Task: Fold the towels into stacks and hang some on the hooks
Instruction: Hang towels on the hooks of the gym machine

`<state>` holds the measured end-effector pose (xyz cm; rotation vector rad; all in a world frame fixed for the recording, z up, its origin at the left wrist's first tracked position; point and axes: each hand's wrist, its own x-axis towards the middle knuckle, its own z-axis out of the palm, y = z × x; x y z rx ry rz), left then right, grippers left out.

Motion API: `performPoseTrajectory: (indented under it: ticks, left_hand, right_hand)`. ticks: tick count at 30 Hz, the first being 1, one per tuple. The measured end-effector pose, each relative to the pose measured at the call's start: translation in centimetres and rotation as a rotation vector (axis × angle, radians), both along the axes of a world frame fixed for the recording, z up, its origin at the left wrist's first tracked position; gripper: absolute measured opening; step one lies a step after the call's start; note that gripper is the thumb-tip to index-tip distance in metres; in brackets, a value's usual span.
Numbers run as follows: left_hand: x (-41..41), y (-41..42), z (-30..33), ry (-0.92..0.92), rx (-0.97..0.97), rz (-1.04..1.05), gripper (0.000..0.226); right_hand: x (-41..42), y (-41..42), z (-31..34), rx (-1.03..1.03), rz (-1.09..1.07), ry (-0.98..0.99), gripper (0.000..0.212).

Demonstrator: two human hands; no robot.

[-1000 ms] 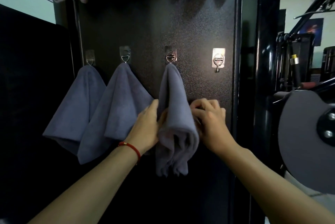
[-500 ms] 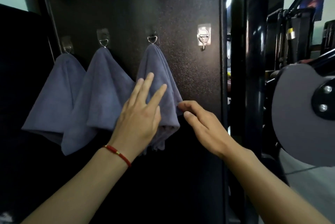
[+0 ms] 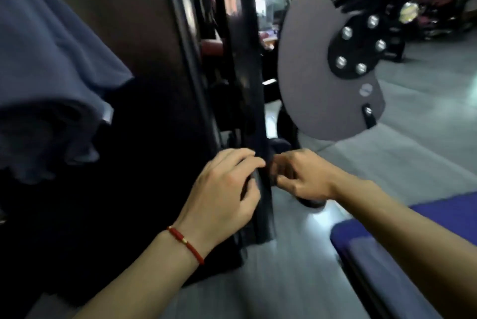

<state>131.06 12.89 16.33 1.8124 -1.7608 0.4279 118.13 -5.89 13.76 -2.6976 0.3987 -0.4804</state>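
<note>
Dark cabinet panel (image 3: 144, 34) filling the left, grey-blue towel (image 3: 51, 60) hanging against it at upper left (blurred), grey cam plate (image 3: 309, 81) at right, left hand (image 3: 222, 189) and right hand (image 3: 304, 176) low at centre, fingers loosely curled, gripping nothing, red bracelet (image 3: 187, 243) on left wrist

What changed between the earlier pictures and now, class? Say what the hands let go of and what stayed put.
Both hands left the third towel. The left hand and right hand have dropped low, fingers loosely curled, holding nothing, beside the black post. The view has swung right and down, so only one hanging towel shows at the left edge; the hooks are out of view. That towel stays hanging; the grey disc stays at the right.
</note>
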Motion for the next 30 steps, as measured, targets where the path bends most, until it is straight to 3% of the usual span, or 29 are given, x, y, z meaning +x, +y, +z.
performPoseTrajectory:
  ticks: [2, 4, 6, 9, 12, 15, 17, 20, 23, 27, 30]
  left_hand:
    - [-1.5, -2.4, -4.0, 0.205, 0.155, 0.015, 0.037]
    - [-2.3, -4.1, -7.2, 0.309, 0.3, -0.002, 0.042]
    - [-2.6, -5.3, -9.6, 0.296, 0.493, -0.073, 0.052]
    - [-1.8, -6.2, -11.6, 0.251, 0.698, -0.131, 0.062]
    - [-0.4, -6.6, -12.8, 0.289, 0.784, -0.064, 0.063]
    - [0.5, -6.7, -13.9, 0.348, 0.859, -0.024, 0.063]
    - [1.0, -6.5, -14.5, 0.388, 0.898, -0.004, 0.066]
    - [1.7, -6.2, -14.9, 0.394, 0.925, 0.007, 0.07]
    - [2.1, -5.8, -14.9, 0.374, 0.962, -0.008, 0.073]
    - [2.5, -5.1, -14.0, 0.357, 0.965, -0.03, 0.072]
    - [2.6, -4.9, -12.7, 0.379, 0.974, -0.081, 0.07]
  right_hand:
    - [-3.0, -3.4, -3.8, 0.007, -0.12, 0.211, 0.043]
    - [-6.2, -6.8, -8.4, 0.043, -0.265, 0.428, 0.036]
    - [-9.5, -9.7, -13.2, 0.089, -0.409, 0.618, 0.029]
    - [-13.6, -12.0, -19.1, 0.105, -0.499, 0.789, 0.051]
    - [-14.4, -12.2, -22.3, 0.038, -0.459, 0.915, 0.061]
    - [-13.1, -12.3, -24.2, -0.133, -0.243, 1.062, 0.055]
    - [-12.5, -12.7, -25.6, -0.149, -0.189, 1.028, 0.062]
    - [-11.8, -12.6, -26.0, -0.035, -0.31, 0.98, 0.063]
    - [-11.5, -12.3, -25.5, -0.101, -0.318, 0.968, 0.06]
    - [-10.6, -12.6, -23.4, -0.116, -0.278, 0.96, 0.011]
    - [-9.5, -12.2, -19.9, 0.175, -0.395, 0.875, 0.017]
